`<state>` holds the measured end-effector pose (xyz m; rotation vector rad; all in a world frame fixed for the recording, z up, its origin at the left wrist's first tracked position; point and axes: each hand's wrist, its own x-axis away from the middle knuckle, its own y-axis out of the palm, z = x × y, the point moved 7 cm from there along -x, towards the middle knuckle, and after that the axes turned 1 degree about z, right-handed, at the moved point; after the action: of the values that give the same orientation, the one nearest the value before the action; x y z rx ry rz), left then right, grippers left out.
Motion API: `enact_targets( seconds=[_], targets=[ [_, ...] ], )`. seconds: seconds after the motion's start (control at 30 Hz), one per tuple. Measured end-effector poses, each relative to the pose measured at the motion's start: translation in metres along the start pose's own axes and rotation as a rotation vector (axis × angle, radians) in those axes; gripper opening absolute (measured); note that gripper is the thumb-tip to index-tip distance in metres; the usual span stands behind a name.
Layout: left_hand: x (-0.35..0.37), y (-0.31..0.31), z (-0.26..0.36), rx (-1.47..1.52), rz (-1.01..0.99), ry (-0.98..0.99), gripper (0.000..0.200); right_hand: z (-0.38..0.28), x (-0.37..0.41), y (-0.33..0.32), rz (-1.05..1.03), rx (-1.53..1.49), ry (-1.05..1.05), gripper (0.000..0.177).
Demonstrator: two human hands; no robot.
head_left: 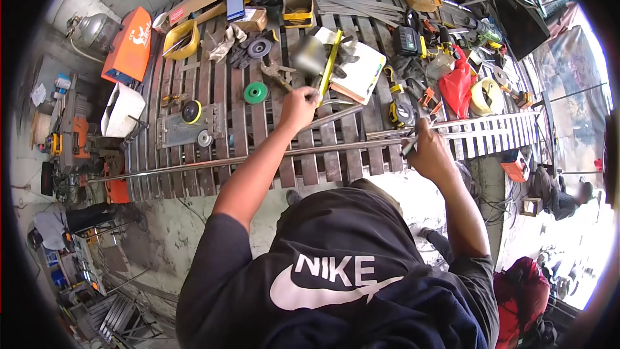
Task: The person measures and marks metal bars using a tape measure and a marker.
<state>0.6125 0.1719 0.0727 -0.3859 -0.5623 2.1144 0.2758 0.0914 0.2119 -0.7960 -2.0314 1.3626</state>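
My left hand (299, 108) reaches over the slatted metal bench (258, 134), its fingers closed at the lower end of a long, narrow yellow strip (330, 64) that looks like a ruler. Close beside that hand lie locking pliers (278, 75) and a green disc (255, 92). An open notebook (363, 76) rests right of the strip, with a dark glove on it. My right hand (431, 152) is closed at the bench's front edge; a short dark tube end (408, 148) sticks out of it, and the rest is hidden. A yellow-black tape measure (401, 114) lies just left of that hand.
Long metal tubes (245, 159) run along the front of the bench. Grinding discs (192, 112), yellow bins (181, 40), an orange box (134, 45), a red bag (456, 85) and a yellow tape roll (487, 96) lie around. Flat metal strips (361, 8) are at the back.
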Motion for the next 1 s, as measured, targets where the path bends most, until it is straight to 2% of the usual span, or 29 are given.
enact_targets(
  seconds=[0.03,0.07,0.13,0.27,0.3,0.4,0.43,0.53,0.57,0.63,0.73,0.8,0.83,0.93,1.0],
  targets=[
    [-0.015,0.011,0.002,-0.066,0.035,-0.056,0.019,0.011,0.003,0.002,-0.031,-0.012,0.015,0.038],
    [-0.039,0.035,-0.023,-0.064,0.034,-0.056,0.022,0.023,0.005,0.003,-0.062,-0.025,0.031,0.041],
    [-0.062,0.057,-0.017,-0.127,0.085,-0.1,0.022,0.046,0.012,-0.002,-0.12,-0.077,0.097,0.042],
    [-0.097,0.109,0.005,-0.329,0.024,0.014,0.02,0.102,0.023,0.003,-0.124,-0.113,0.154,0.038],
    [-0.106,0.118,0.008,-0.395,0.072,0.051,0.02,0.117,0.025,0.007,-0.144,-0.111,0.191,0.038],
    [-0.131,0.13,0.01,-0.54,0.17,0.112,0.023,0.152,0.023,0.012,-0.172,-0.126,0.176,0.038],
    [-0.138,0.134,0.004,-0.582,0.124,0.043,0.024,0.156,0.018,0.01,-0.192,-0.148,0.175,0.038],
    [-0.139,0.129,0.007,-0.69,0.152,0.019,0.027,0.165,-0.01,0.011,-0.227,-0.16,0.096,0.038],
    [-0.135,0.122,0.01,-0.626,0.197,0.031,0.027,0.165,-0.022,0.012,-0.253,-0.142,0.088,0.038],
    [-0.121,0.108,0.017,-0.498,0.291,0.057,0.029,0.155,-0.049,0.011,-0.247,-0.135,-0.025,0.038],
    [-0.081,0.066,0.005,-0.382,0.476,0.105,0.017,0.13,-0.085,0.015,-0.278,-0.106,-0.183,0.036],
    [-0.041,0.038,-0.015,-0.373,0.513,0.01,0.013,0.117,-0.105,0.032,-0.266,-0.125,-0.292,0.038],
    [-0.025,0.028,-0.025,-0.456,0.48,-0.058,0.014,0.107,-0.114,0.041,-0.267,-0.123,-0.355,0.035],
    [0.002,0.021,-0.036,-0.401,0.357,-0.047,0.019,0.076,-0.136,0.081,-0.326,-0.077,-0.552,0.031],
    [-0.001,0.028,-0.029,-0.419,0.317,-0.078,0.027,0.049,-0.144,0.103,-0.279,-0.053,-0.66,0.031]
  ],
)
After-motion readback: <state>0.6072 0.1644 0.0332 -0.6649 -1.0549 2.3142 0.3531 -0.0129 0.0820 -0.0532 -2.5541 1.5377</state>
